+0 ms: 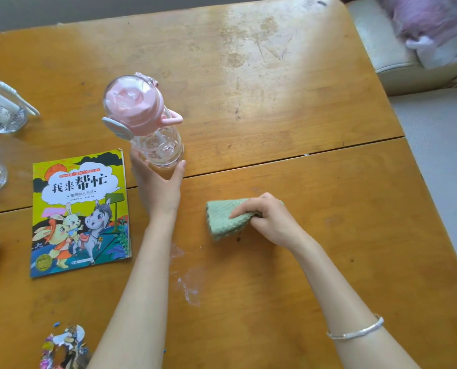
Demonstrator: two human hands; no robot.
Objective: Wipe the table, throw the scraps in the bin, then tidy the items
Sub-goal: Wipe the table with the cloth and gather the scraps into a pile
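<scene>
Head view, left hand (160, 191) wrapped around base of clear plastic bottle with pink lid (144, 121), right hand (268, 218) closed on folded green waffle cloth (226, 218), pressed flat on worn wooden table (302, 115), colourful torn paper scraps (63, 347) near front edge.

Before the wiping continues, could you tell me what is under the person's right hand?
The right hand presses a folded green cloth onto the wooden table. The table surface beneath the cloth is covered, so any dirt there cannot be seen.
</scene>
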